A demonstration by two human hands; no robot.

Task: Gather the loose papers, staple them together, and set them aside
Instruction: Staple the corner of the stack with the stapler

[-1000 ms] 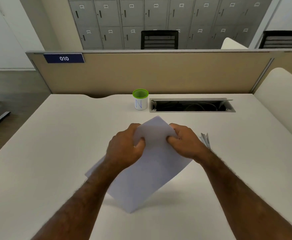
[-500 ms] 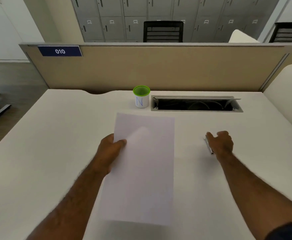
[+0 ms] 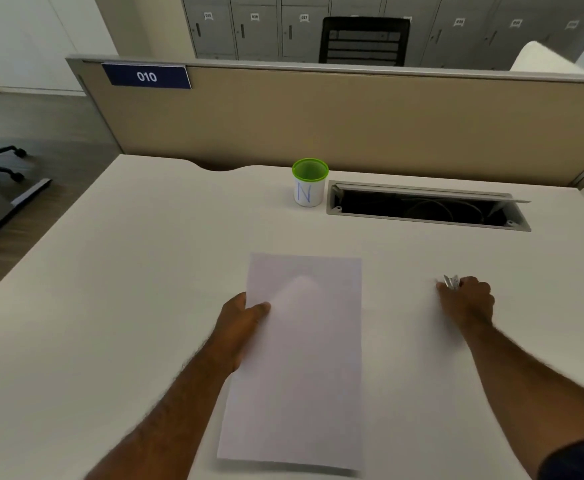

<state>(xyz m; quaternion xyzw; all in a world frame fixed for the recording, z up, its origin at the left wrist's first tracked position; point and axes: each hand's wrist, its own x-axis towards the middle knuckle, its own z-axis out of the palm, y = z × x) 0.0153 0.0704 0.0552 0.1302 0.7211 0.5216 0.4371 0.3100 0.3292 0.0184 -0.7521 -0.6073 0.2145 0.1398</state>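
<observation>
Pinching the papers (image 3: 301, 358) at their nine o'clock edge with my left hand (image 3: 240, 327), thin, floppy, slide-prone; right hand (image 3: 467, 301) at three o'clock closed over the stapler (image 3: 451, 282), small, rigid

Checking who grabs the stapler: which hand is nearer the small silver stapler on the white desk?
Right. The right hand is closed around the small silver stapler; the left hand is well to its left, gripping the white paper stack.

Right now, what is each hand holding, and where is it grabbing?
The left hand holds the papers by their left edge, thumb on top. The right hand is closed on the stapler; only its shiny tip shows, so where it grips cannot be told.
</observation>
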